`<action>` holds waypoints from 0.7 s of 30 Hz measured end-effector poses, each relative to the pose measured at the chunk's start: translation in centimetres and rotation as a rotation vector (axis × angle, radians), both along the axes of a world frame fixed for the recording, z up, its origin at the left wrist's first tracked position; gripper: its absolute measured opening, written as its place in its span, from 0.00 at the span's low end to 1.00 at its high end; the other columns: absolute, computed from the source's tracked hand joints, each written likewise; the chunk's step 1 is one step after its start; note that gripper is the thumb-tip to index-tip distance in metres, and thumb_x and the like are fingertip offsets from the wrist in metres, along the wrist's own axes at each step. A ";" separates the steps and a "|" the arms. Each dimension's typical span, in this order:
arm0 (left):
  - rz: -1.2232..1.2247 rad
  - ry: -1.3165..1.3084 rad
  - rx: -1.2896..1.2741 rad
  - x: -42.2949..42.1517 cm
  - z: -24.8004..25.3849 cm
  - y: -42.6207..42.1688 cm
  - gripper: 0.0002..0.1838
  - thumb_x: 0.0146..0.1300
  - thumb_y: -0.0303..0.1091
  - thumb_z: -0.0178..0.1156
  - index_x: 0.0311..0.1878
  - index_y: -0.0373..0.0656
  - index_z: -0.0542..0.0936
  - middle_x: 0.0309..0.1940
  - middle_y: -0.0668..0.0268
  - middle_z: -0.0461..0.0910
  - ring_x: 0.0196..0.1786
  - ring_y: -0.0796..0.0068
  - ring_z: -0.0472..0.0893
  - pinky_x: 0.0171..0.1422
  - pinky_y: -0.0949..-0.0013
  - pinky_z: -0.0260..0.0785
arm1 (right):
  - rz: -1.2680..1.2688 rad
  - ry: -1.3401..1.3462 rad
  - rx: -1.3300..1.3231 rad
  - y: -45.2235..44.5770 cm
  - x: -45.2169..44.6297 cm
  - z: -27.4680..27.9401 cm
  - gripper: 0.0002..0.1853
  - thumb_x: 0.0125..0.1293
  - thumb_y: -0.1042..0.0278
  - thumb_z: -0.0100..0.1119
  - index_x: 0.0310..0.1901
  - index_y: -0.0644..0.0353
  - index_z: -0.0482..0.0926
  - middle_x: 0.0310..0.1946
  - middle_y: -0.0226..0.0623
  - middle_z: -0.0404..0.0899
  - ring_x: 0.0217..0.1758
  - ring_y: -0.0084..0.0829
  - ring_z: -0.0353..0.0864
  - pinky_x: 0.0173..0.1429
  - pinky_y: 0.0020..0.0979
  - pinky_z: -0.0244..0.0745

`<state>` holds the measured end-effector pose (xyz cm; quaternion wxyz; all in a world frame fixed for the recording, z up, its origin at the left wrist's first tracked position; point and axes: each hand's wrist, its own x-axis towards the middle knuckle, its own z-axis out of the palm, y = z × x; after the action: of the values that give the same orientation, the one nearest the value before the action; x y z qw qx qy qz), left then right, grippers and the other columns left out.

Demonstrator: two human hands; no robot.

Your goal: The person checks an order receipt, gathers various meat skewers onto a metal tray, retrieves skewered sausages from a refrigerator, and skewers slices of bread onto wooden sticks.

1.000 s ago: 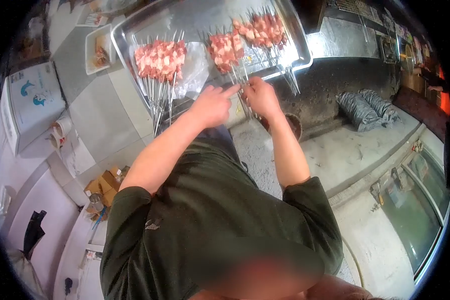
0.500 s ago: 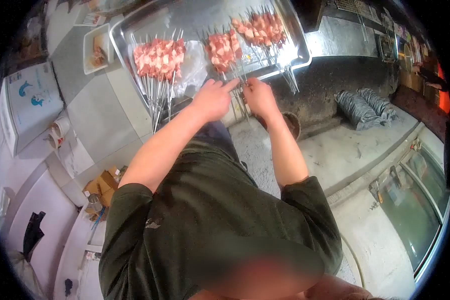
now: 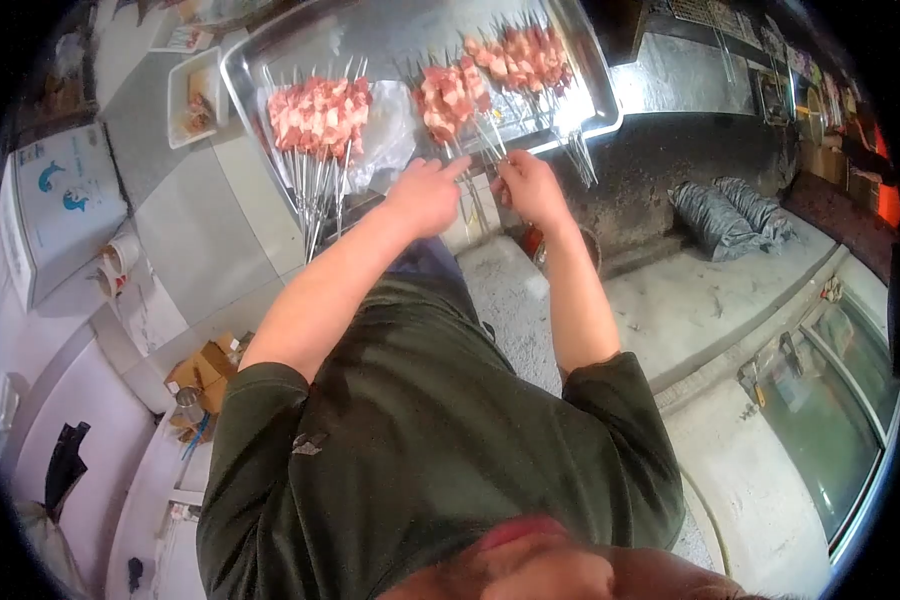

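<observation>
A wide metal tray (image 3: 253, 100) holds three groups of raw meat skewers: one on the left (image 3: 320, 118), a middle bunch (image 3: 450, 98) and one at the back right (image 3: 522, 58). Metal handles stick out over the tray's near edge. My left hand (image 3: 428, 197) is beside the middle bunch's handles, index finger stretched towards them and the other fingers partly curled. Just to its right, my right hand (image 3: 532, 188) is closed, pinching handles from the middle bunch. My fingers partly hide these handles. A clear plastic bag (image 3: 390, 130) lies between the left and middle groups.
Left of the tray are a white plastic container (image 3: 196, 98) and a white box with blue dolphins (image 3: 60, 205). Grey wrapped rolls (image 3: 722, 215) lie on the ledge at right. A glass-topped case (image 3: 820, 400) is at lower right, and a cardboard box (image 3: 207, 375) at lower left.
My right hand has moved slightly right, away from my left hand, and the middle skewers have shifted and tilted a little. My left hand has barely moved.
</observation>
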<state>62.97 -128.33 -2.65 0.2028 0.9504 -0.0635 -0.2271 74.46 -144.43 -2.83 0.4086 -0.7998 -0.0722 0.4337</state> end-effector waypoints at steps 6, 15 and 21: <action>0.014 0.025 0.004 -0.5 0.3 0.0 0.13 0.52 0.30 0.53 0.35 0.41 0.85 0.69 0.64 0.62 0.55 0.65 0.73 0.59 0.62 0.61 | -0.018 0.050 0.064 -0.6 0.5 -0.5 0.12 0.68 0.66 0.50 0.40 0.69 0.76 0.27 0.38 0.83 0.20 0.20 0.71 0.26 0.26 0.68; 0.051 -0.029 -0.028 -0.9 -0.3 -0.1 0.12 0.50 0.33 0.54 0.30 0.38 0.84 0.67 0.63 0.64 0.52 0.59 0.75 0.58 0.57 0.65 | -0.020 0.037 0.050 -0.5 0.8 -0.1 0.13 0.68 0.66 0.49 0.42 0.69 0.75 0.28 0.37 0.83 0.19 0.19 0.69 0.25 0.26 0.67; 0.039 0.091 -0.021 -0.5 0.8 0.0 0.13 0.52 0.29 0.53 0.35 0.40 0.86 0.70 0.64 0.60 0.57 0.62 0.72 0.60 0.59 0.61 | -0.055 0.017 0.055 -0.1 0.7 0.4 0.10 0.69 0.67 0.51 0.39 0.66 0.74 0.28 0.34 0.81 0.16 0.17 0.67 0.21 0.21 0.62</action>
<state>62.51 -128.30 -1.84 0.2197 0.9381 -0.0380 -0.2652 75.14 -144.49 -2.44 0.4428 -0.7863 -0.0586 0.4269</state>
